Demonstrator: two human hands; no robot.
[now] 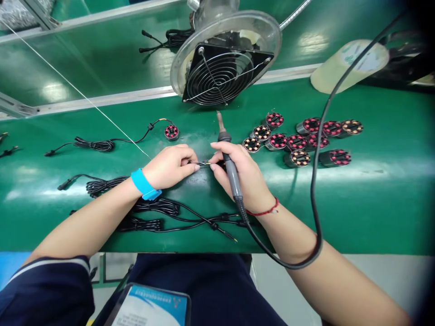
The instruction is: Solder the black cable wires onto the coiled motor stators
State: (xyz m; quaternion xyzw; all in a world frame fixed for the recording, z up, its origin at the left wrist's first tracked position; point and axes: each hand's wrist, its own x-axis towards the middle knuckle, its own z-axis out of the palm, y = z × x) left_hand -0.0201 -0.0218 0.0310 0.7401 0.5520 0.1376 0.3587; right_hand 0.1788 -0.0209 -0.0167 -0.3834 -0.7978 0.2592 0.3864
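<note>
Between my two hands runs a short stretch of thin wires (pixel 204 163), close above the green bench. My left hand (pixel 170 167), with a blue wristband, pinches these wires from the left side. In my right hand (pixel 249 179) a soldering iron (pixel 232 175) rests upright, its tip pointing away from me toward the fan. The thumb and forefinger of that same hand meet at the right end of the wires; what lies behind them is partly hidden. Bundled black cables (pixel 156 206) lie under and beside my left forearm, some with bared wire ends.
A fume extractor fan (pixel 217 81) hangs just beyond the iron's tip. Several round motor stators (pixel 277 141) with red or copper windings stand at right. One stator (pixel 171 132) wired to a cable lies at left. The iron's cord (pixel 317 172) loops over my right forearm. A tape roll (pixel 350 65) sits behind.
</note>
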